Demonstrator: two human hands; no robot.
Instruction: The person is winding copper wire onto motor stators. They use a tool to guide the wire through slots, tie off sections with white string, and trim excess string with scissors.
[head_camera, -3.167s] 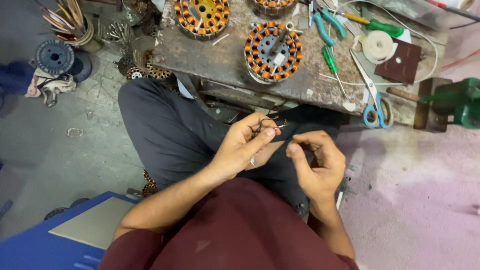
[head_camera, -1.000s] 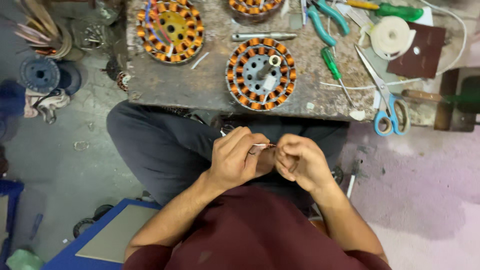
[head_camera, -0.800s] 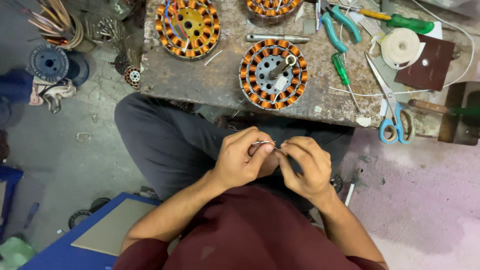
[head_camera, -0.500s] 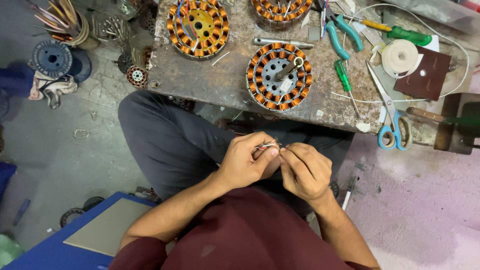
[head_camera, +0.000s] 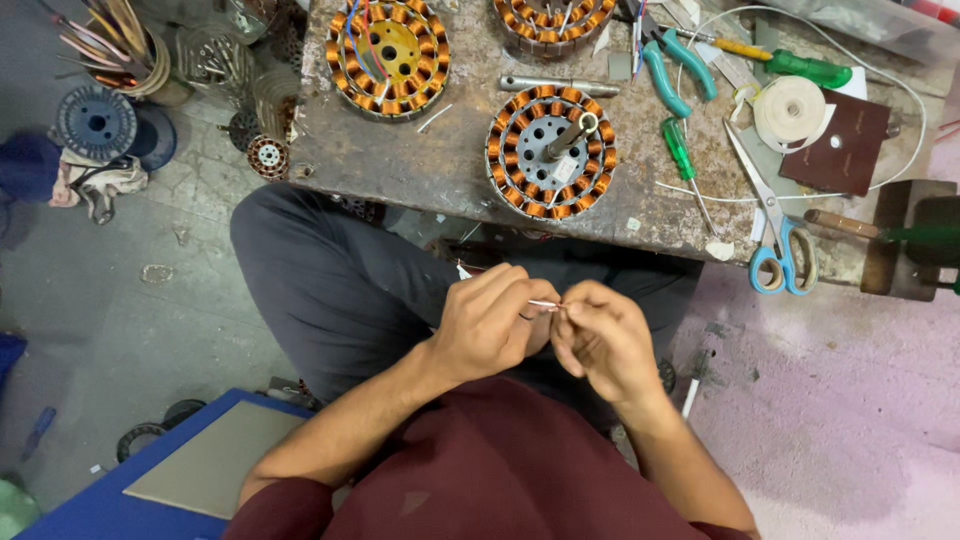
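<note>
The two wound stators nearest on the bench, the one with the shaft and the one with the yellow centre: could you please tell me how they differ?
The stator with the shaft has a grey hub and a metal shaft standing in it; the yellow-centred stator has none, only an open hole. Red and blue leads cross the yellow-centred one; the shafted one shows none. Both carry a ring of copper coils and lie flat on the bench.

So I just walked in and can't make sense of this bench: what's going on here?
A person sits at a low workbench and pinches a thin wire between both hands over the lap. The left hand and the right hand meet at the fingertips, each with a grip on the wire. On the bench lie a copper-wound stator nearest the hands, two more behind it, blue-handled scissors, a green screwdriver, teal pliers and a roll of white tape, all untouched.
</note>
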